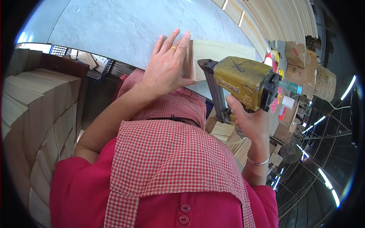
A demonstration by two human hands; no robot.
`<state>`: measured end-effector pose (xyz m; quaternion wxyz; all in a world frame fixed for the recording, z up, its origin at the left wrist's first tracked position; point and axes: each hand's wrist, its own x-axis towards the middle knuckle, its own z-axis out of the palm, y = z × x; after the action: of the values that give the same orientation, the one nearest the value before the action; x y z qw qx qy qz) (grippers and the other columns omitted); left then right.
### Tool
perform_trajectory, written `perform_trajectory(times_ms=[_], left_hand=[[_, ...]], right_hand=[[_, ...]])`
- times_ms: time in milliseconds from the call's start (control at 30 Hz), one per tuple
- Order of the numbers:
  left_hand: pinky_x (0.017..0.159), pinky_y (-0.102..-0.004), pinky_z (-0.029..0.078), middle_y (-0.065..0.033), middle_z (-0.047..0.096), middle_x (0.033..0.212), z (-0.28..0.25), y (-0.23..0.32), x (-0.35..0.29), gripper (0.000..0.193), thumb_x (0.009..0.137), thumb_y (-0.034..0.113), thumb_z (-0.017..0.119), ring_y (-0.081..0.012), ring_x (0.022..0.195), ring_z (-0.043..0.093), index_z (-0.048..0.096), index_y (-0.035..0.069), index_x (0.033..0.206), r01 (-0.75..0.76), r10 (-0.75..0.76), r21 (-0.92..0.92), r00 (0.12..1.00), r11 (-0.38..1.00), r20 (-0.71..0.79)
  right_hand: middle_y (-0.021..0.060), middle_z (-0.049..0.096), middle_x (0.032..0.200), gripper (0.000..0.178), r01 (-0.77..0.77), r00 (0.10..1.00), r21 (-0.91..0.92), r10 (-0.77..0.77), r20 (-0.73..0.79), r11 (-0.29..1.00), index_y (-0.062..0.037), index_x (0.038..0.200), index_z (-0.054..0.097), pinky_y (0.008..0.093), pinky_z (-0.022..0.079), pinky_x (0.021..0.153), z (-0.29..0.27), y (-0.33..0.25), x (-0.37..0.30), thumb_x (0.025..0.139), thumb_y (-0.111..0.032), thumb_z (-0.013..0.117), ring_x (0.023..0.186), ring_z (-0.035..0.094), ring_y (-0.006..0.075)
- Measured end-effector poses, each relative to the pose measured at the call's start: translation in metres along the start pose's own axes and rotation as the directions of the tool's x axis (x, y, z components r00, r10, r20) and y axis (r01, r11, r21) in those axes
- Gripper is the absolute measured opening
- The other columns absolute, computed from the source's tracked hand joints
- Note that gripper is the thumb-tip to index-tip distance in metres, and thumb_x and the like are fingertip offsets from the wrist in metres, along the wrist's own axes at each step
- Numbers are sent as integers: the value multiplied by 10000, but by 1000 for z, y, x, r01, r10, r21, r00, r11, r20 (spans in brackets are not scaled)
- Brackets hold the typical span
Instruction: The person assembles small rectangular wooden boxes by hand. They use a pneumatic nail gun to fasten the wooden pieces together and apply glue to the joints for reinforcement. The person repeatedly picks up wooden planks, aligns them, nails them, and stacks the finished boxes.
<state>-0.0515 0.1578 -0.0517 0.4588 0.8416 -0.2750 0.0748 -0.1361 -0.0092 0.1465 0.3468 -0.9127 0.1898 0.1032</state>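
Note:
A pale wooden box (224,51), or box-like piece of boards, rests on the grey tabletop (114,30) at its near edge. Against its darker left end presses my left hand (166,62), fingers stretched along the wood and thumb at the near corner. My right hand (251,123) is closed round the handle of a worn yellow nail gun (239,78), thumb up along its side. The gun's black nose lies over the near part of the box; whether it touches the wood I cannot tell. Its body hides the box's right near side.
Stacked wooden pieces (26,95) rise at my left, by a dark blue crate (99,68). Long thin boards (283,19) lie at the far right. Beyond the gun are cardboard boxes (300,74) and a bottle (292,87). More wood (224,131) sits below the gun.

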Motion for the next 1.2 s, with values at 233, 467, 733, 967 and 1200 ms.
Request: perform_trajectory(times_ms=[233, 467, 733, 967, 1200], left_hand=[[1172, -632, 282, -235, 597, 1326, 0, 0, 0, 1277, 573, 378, 967, -390, 1470, 370, 263, -40, 1554, 5, -5, -3, 1000, 1000, -4], [1176, -630, 276, -233, 591, 1343, -1, -1, -1, 1264, 570, 385, 965, -383, 1466, 379, 283, -47, 1543, 12, -12, 3, 1000, 1000, 2], [1208, -552, 274, -241, 599, 1324, -1, 2, 1, 1248, 603, 381, 948, -400, 1433, 421, 261, -80, 1538, -8, 8, -2, 1000, 1000, -5], [1142, -462, 422, -248, 601, 1338, -59, 23, 19, 1030, 798, 471, 814, -356, 1286, 576, 316, -66, 1523, 611, -554, -512, 783, 603, 282], [1075, -494, 494, -267, 587, 1301, -124, 6, -43, 1051, 910, 756, 495, -402, 1262, 589, 356, -126, 1464, 526, -464, -715, 544, -460, 699]], right_hand=[[120, 752, 1061, 365, 23, 999, -50, -21, 47, 999, 68, 1148, 678, 302, 574, 810, -2, -3, 9, 867, -110, 828, 929, 718, 151], [99, 732, 985, 373, 39, 994, -161, -21, 108, 986, 51, 1119, 681, 295, 545, 739, -9, -9, 18, 865, -174, 836, 836, 684, 145], [58, 695, 839, 352, 130, 990, -64, -127, 53, 989, 29, 1057, 692, 270, 489, 592, -14, 2, 17, 867, -233, 832, 654, 609, 114], [-1, 620, 744, 288, -22, 858, 108, 75, -507, 994, 8, 1071, 676, 236, 415, 446, -59, 43, 7, 895, -187, 794, 512, 510, 55], [160, 633, 1087, 501, 34, 789, -206, -153, -595, 978, 71, 1351, 525, 327, 526, 726, -102, 240, 1, 930, -138, 699, 799, 633, 202]])
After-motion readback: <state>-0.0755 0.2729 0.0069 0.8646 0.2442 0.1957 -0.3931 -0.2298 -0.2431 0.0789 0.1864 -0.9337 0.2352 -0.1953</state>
